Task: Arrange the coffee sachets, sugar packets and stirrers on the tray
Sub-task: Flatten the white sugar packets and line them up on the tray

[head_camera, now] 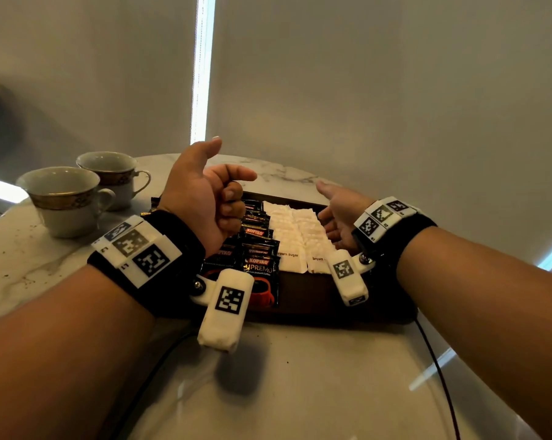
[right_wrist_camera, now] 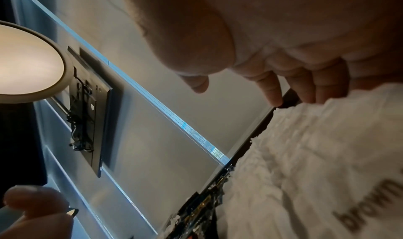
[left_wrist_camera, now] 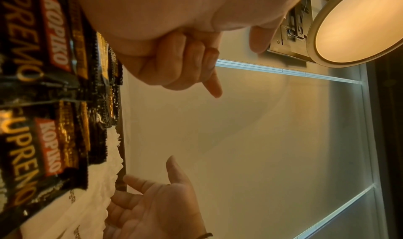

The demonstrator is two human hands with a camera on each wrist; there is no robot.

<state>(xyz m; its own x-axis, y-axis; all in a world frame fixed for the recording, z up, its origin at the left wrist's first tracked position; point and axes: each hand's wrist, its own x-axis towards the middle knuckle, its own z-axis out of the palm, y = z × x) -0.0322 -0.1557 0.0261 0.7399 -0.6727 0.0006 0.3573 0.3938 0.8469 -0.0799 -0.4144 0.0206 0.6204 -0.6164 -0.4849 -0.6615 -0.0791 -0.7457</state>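
Note:
A dark wooden tray [head_camera: 316, 300] lies on the marble table. Black Kopiko coffee sachets [head_camera: 260, 265] overlap in rows on its left half, and white brown-sugar packets [head_camera: 295, 230] overlap in rows beside them. My left hand [head_camera: 220, 198] hovers above the sachets with thumb up, three fingers curled into the palm and the index half out; it holds nothing. My right hand [head_camera: 335, 214] is open, palm facing left, at the right edge of the sugar rows. The wrist views show the sachets [left_wrist_camera: 43, 139], the packets [right_wrist_camera: 316, 156] and the tray's far rim [right_wrist_camera: 290, 97]. I see no stirrers.
Two gold-banded white cups [head_camera: 65, 198] [head_camera: 112, 173] stand on the table to the left of the tray. A black cable [head_camera: 440, 376] runs over the table's near right. A wall with blinds rises just behind the table. A round lamp [left_wrist_camera: 359, 22] hangs on the wall.

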